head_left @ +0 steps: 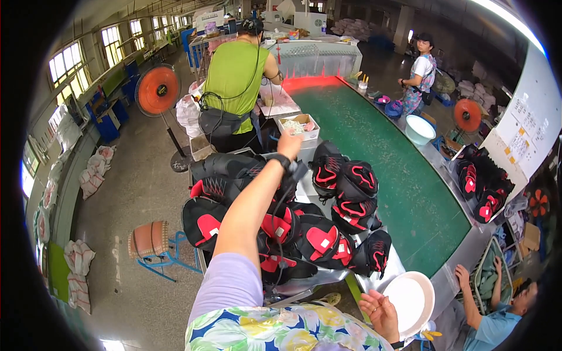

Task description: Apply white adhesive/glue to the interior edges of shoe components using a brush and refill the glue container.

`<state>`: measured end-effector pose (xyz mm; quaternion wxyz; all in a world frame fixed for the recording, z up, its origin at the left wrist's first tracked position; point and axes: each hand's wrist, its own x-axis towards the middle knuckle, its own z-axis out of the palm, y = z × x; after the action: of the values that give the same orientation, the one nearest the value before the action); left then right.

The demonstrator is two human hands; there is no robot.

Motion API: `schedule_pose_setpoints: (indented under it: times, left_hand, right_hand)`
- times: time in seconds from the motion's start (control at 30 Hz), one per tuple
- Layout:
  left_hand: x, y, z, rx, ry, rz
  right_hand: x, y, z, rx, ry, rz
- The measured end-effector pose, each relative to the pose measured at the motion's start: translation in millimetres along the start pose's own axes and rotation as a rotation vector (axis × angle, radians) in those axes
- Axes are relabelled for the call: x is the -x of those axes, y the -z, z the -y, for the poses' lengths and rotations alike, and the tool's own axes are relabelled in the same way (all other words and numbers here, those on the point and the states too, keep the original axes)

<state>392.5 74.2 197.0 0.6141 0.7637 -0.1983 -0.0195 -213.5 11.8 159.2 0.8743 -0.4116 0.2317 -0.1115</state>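
The left hand (290, 144) is at the near side of the white rectangular open box (311, 135); I cannot tell its grip. A bump there could spill the small pale pieces (294, 126). The forearm (250, 210), if lowered, may push the piled black-and-red shoes (319, 238). The right hand (380, 311), half open, seemingly empty, could knock the white round basin (405, 299) beside it.

Passage available over the green conveyor belt (380, 152). Heaped black-and-red shoes (321, 238) obstruct the surface (393, 262); a white basin (410, 297) blocks the space beside the right hand (383, 314).
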Motion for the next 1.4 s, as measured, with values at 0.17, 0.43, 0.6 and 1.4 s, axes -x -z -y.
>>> schedule_pose_setpoints:
  times: [0.17, 0.43, 0.6, 1.4]
  left_hand:
    - [212.0, -72.5, -65.4, 0.210, -0.350, 0.796]
    - [395.2, -136.9, -98.0, 0.053, -0.967, 0.745]
    - [384.8, -154.7, -98.8, 0.006, -0.897, 0.769]
    - [391.7, -120.6, -56.2, 0.658, 0.457, 1.367]
  right_hand:
    - [-21.1, -4.7, 1.8, -0.169, -0.060, -0.058]
    - [-80.8, -44.6, 35.7, -0.511, 0.194, 0.091]
    - [-77.2, -54.5, 42.4, -0.716, 0.141, -0.016]
    - [-36.2, -57.8, 26.6, -0.279, 0.303, 0.116]
